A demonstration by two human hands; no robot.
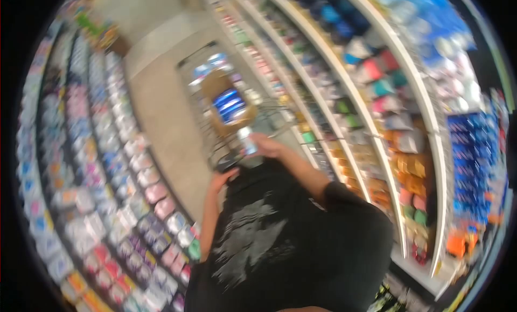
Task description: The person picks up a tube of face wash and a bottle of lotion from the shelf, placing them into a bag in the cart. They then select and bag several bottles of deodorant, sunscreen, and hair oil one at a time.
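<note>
Head view: stood in a shop aisle between two runs of packed shelves, behind a cart (229,104). Right hand (264,146) held a small white-and-blue pack (247,141) above the cart's handle end, fingers wrapped round it. Left hand (222,178) rested at the handle (229,162), fingers curled, apparently on the bar, though blur hid the exact grip. Already loaded: a brown box (229,96) with a blue panel, plus smaller goods further forward in the basket. Judged partway through: some goods in the cart, the pack not yet dropped in or put back on a shelf (344,104). No brand, label or price tag could be read; motion blur smeared all print into coloured patches.
</note>
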